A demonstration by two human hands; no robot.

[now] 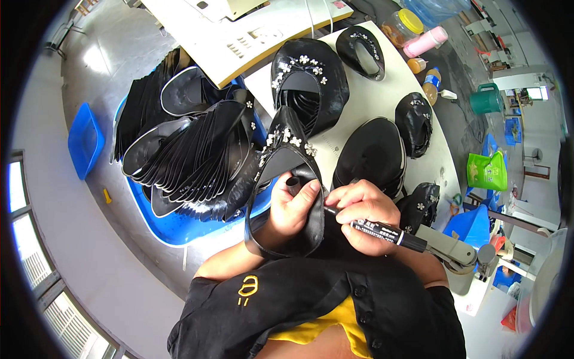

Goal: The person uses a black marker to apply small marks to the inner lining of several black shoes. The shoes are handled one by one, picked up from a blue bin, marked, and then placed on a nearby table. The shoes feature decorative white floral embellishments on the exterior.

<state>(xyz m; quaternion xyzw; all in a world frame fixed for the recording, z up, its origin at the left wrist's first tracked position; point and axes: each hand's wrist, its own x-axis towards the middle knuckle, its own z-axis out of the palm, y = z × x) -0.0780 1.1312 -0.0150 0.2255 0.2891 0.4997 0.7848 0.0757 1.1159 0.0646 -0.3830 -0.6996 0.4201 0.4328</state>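
My left hand [291, 206] grips a black shoe upper [314, 230] with white flower trims along its top, my arm reaching behind its loop. A black marker cap [293, 184] sticks up between the thumb and fingers of that hand. Closed around a black marker pen [385, 232], my right hand [366, 212] points its tip at the right edge of the upper. The tip touches or almost touches it; I cannot tell which. Just beyond stands a stack of flower-trimmed black uppers [332, 75], and a pile of plain black pieces [371, 152] lies to its right.
A blue crate [170, 230] full of stacked black uppers [203, 155] is at my left. Smaller uppers [414, 125] lie along the white table's [344, 113] right side. A grey machine arm [448, 248] juts in near my right forearm. Bottles and a yellow-lidded jar [409, 23] stand beyond the table.
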